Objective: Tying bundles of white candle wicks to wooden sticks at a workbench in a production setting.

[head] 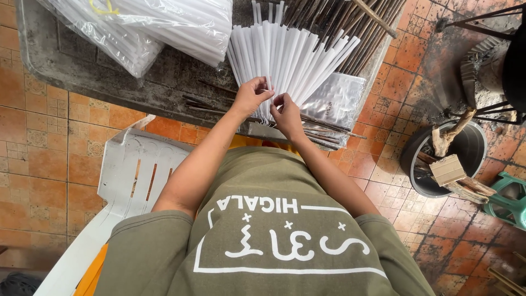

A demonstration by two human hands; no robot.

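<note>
Two hands at the fan of white sleeves: our left hand pinches one, right hand fingers pinch alongside; sleeves run lengthwise to the far counter.

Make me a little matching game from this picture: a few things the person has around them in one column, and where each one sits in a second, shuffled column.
Things
1. white paper sleeves
2. dark thin sticks
3. white plastic chair
4. round dark bucket

Places
A. on the tiled floor at the right, holding wood scraps
B. fanned out on the tray, at the fingertips of the left hand and right hand
C. on the floor to the person's left, beside the tray
D. piled at the far side of the tray, behind the sleeves

Pairs: 1-B, 2-D, 3-C, 4-A
</note>
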